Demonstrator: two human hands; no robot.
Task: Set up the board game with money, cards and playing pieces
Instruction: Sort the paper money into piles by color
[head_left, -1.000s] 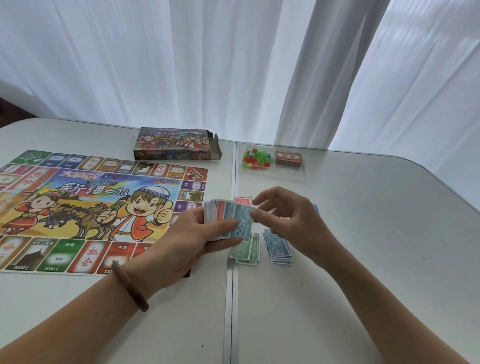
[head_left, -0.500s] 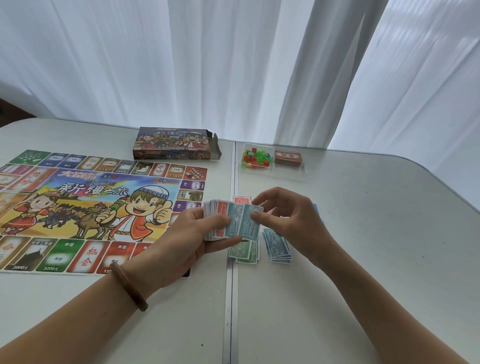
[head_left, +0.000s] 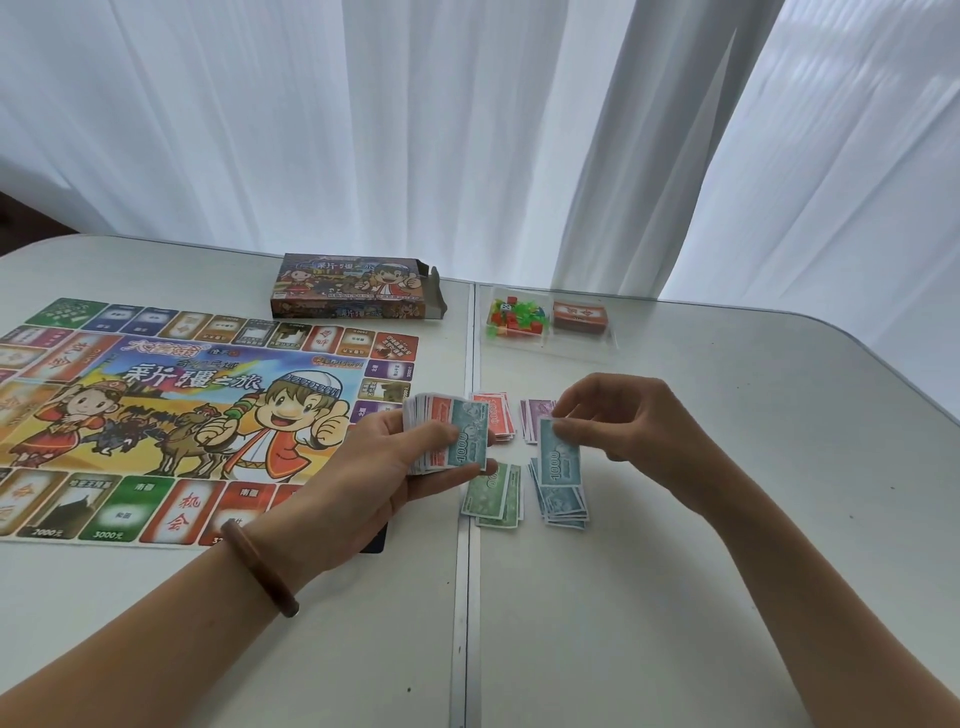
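Risk: left hand (head_left: 395, 478) grips the money stack (head_left: 472, 439), right hand (head_left: 628, 426) pinches one blue note (head_left: 558, 460); a loose grip could spill notes across sorted piles (head_left: 496, 493).

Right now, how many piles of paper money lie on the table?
4: a red pile and a purple pile at the back, a green pile and a blue pile in front. The right hand may hide others.

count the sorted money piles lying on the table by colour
red pile: 1
purple pile: 1
green pile: 1
blue pile: 1
total: 4
held, not counted: money stack in the left hand, blue 1000 note in the right hand
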